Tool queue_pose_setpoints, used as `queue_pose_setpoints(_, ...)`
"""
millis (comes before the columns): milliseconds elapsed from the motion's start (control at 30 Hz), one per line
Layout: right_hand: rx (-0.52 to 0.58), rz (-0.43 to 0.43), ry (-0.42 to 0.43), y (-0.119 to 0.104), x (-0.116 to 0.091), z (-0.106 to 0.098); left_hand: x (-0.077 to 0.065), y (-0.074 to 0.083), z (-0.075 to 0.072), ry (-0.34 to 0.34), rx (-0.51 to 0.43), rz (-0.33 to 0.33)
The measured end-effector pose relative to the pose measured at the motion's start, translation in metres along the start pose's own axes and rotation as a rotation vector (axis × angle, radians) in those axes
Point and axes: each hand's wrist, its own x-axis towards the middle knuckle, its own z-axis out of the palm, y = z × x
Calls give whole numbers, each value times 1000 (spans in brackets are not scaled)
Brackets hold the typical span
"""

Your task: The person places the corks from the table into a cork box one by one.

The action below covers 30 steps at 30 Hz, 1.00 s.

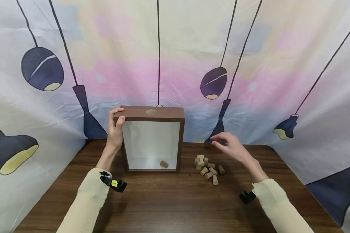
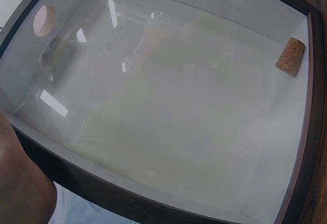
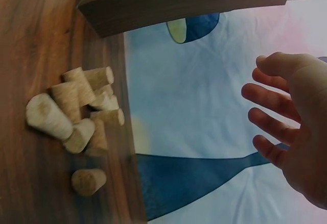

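A brown wooden box frame (image 1: pixel 181 145) with a clear front and white inside stands upright on the table. Its top edge has a round hole (image 1: pixel 152 112). One cork (image 1: pixel 164 164) lies inside at the bottom; the left wrist view shows this same cork (image 2: pixel 291 56) up close. My left hand (image 1: pixel 115 132) grips the box's upper left corner, thumb at the front edge. To the right of the box, my right hand (image 1: pixel 231 147) hovers above and behind a loose pile of corks (image 1: pixel 211 165). In the right wrist view its fingers (image 3: pixel 271 99) are loosely bent, holding nothing.
The dark wood table (image 1: pixel 163 200) ends at a hanging cloth backdrop (image 1: pixel 180 64) printed with lamps, close behind the box. A single cork (image 3: pixel 89 181) lies a little apart from the pile. Each wrist wears a small black camera (image 1: pixel 247 196).
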Motion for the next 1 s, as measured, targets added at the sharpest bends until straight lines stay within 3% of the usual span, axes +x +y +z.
queue_pose_setpoints(367,26,59,-62,13,-22,9,0,-1,0,9,-13,5)
queue_pose_setpoints(600,17,51,-124,30,-40,21,1,0,-1,7,4,10)
queue_pose_setpoints(1000,38,117,-191,57,-66,39,0,0,0,12,7,-2)
